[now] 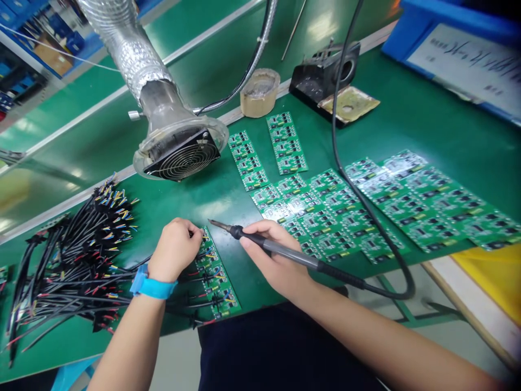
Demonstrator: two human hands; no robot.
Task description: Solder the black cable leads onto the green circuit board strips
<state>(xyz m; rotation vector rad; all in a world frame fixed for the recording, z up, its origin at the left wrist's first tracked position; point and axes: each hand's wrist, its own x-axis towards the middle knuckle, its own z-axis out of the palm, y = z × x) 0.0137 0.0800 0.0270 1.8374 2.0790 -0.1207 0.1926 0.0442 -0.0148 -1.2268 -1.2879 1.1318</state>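
A soldering iron (280,250) lies in my right hand (280,260), its fingers wrapped round the grip and its tip pointing left, just above a strip of circuit boards (222,290). Black cables with coloured wire ends run onto that strip from the left. At the strip's upper end is my left hand (179,247), with a blue band on the wrist. Its fingers are pinched together, and whatever they hold is too small to make out. A large bundle of black cables (81,260) lies to the left of this hand.
Many green circuit boards (329,217) cover the right side of the green table. A fan-fronted fume duct (183,146) hangs above. Behind stand a tape roll (260,92), an iron stand (321,76) and a blue bin (456,54). The iron's cord loops at right.
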